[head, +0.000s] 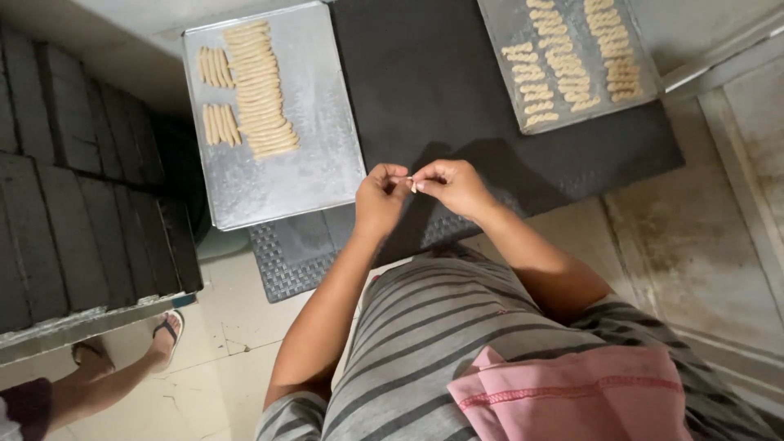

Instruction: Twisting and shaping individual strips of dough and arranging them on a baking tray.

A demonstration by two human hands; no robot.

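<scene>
A small pale piece of dough [406, 179] sits pinched between the fingertips of both hands, held in the air above the dark textured rubber mat [441, 90]; it is too small to make out its shape for certain, though it looks like a short strip. The left hand [380, 198] grips one end with thumb and forefinger, the other fingers curled in, and the right hand [451, 186] closes on the other end in the same way, so the two hands almost touch. Beyond the left hand lies a flat rectangular metal baking tray [318, 163] carrying one long column and two short clusters of pale ridged dough sticks [260, 90]. Beyond the right hand, further off, a second metal tray [498, 49] holds three rows of similar twisted sticks [567, 61]. Well to the left of the hands stands a stack of dark trays [73, 188], and below it another person's sandalled foot [166, 335] rests on the tiled floor [237, 327].
</scene>
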